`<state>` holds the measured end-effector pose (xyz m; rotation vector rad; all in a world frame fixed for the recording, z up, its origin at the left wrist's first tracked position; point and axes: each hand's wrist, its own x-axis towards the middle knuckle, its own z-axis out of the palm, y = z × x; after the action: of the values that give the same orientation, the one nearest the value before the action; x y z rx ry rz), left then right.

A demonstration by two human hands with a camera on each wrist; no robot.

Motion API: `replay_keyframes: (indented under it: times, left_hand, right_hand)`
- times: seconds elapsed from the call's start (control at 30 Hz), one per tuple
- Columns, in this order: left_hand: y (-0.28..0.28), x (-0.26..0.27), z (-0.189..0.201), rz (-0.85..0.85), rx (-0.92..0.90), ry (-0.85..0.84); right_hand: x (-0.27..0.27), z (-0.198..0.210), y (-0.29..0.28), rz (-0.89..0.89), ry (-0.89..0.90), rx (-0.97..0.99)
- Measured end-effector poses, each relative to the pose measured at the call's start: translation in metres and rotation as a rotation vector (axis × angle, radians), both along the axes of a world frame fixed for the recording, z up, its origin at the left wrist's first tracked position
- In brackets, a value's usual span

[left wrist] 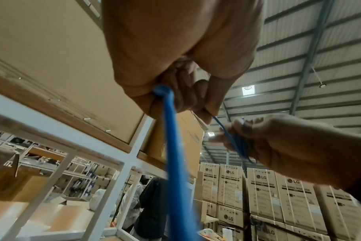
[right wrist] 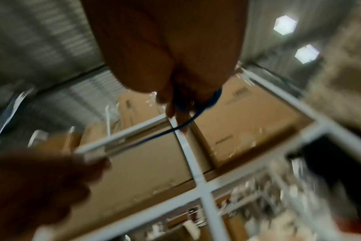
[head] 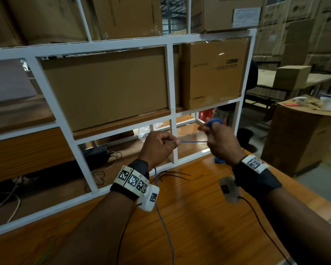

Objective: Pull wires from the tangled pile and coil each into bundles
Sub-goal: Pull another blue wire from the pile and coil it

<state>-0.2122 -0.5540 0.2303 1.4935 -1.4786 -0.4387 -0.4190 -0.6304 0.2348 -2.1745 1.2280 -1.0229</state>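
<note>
Both hands point(head: 189, 142) on blue wire point(head: 193, 141)

Seen from below the wrist, the left hand point(left wrist: 175, 53) fills the upper middle, its fingers point(left wrist: 183, 91) curled tight around a blue wire point(left wrist: 173, 146). The wire leaves the fist twice: one thick, blurred length drops straight toward the camera, and a thinner length runs from the fingertips across to the right hand point(left wrist: 289, 146). That hand holds several blue loops point(left wrist: 240, 143) gathered against its palm, thumb and fingers closed about them. Behind the hands stand a white shelf frame point(left wrist: 132, 156), a brown cardboard box point(left wrist: 190, 140) on it, stacked washing-machine cartons point(left wrist: 295, 195) and a ribbed metal roof point(left wrist: 299, 65).
</note>
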Motion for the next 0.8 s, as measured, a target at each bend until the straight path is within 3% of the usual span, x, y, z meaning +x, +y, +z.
replay_keyframes:
  times: [0.07,0.37,0.53,0.67,0.73,0.8]
  left_hand:
    - [0.000,0.003,0.006,-0.015,0.007,-0.103]
    - [0.012,0.015,0.030,-0.221,-0.021,-0.329]
    - [0.015,0.024,0.048,-0.327,0.037,-0.228]
    - [0.011,0.022,0.035,-0.318,-0.023,-0.096]
    - [0.009,0.017,0.017,-0.312,-0.045,0.053]
    - [0.010,0.011,-0.005,-0.284,-0.033,0.187]
  right_hand:
    - [-0.001,-0.009,0.000,0.094,0.226,0.060]
    - [-0.012,-0.008,0.039,0.701,0.232,0.589]
    - [-0.010,-0.018,0.057,1.126,-0.227,0.925]
    - [0.002,-0.017,0.060,1.401,-0.538,1.042]
    - [0.009,-0.009,0.061,1.387,-0.742,1.031]
    - [0.016,0.001,0.064,1.210,-0.905,0.908]
